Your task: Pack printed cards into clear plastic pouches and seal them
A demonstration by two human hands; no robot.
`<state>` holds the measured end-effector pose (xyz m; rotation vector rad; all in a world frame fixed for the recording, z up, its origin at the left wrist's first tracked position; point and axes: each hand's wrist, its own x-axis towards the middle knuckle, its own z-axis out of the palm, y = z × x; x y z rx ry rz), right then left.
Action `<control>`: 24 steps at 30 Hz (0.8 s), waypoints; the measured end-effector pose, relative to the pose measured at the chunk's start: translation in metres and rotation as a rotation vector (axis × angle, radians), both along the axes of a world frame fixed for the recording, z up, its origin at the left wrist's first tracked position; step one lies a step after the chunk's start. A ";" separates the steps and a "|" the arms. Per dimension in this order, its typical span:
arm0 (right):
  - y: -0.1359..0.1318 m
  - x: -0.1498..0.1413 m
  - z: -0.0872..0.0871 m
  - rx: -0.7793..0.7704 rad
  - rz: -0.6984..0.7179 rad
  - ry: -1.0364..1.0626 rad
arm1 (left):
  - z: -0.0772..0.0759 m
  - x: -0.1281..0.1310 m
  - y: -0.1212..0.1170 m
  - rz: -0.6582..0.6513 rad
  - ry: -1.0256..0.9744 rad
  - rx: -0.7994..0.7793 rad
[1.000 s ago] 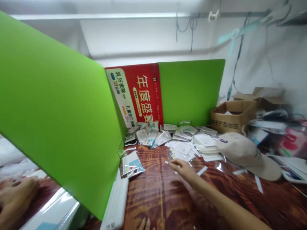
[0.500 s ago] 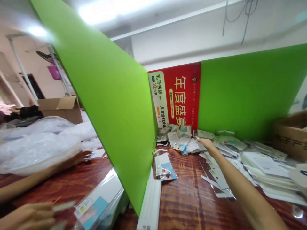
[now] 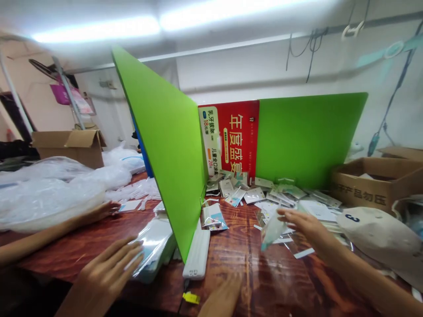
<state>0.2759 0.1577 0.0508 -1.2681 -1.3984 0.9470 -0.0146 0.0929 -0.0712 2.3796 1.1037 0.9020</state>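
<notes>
My right hand (image 3: 299,222) is raised over the right of the table, its fingers closed on a clear plastic packet (image 3: 275,231) that hangs down, blurred. My left hand (image 3: 224,295) is low at the bottom middle, smeared by motion, so its fingers cannot be made out. Beyond my right hand lies a heap of carded packets (image 3: 254,194) in clear film. Another packet (image 3: 214,216) with a white and blue card lies by the green divider (image 3: 165,132). Loose clear packaging with white strips (image 3: 303,252) lies under my right forearm.
Left of the divider, a co-worker's hand (image 3: 110,264) rests at a stack of packets (image 3: 155,242); another hand (image 3: 107,210) reaches past plastic bags (image 3: 49,189). A white power strip (image 3: 198,253) lies along the divider. A cap (image 3: 373,233) and cardboard box (image 3: 363,189) stand right.
My right hand has drawn back from the heap with a packet in it. My left hand has come into view at the bottom. The view has shifted, showing the cap and box more fully.
</notes>
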 end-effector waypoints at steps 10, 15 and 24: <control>-0.140 -0.050 -0.014 0.292 0.144 -0.131 | 0.063 0.049 -0.004 0.051 -0.095 0.230; -0.136 -0.043 -0.003 0.988 0.196 -0.718 | 0.075 0.031 -0.013 0.029 -0.031 0.331; -0.126 -0.058 0.009 1.054 0.436 -1.045 | 0.090 0.021 -0.029 0.091 0.177 0.418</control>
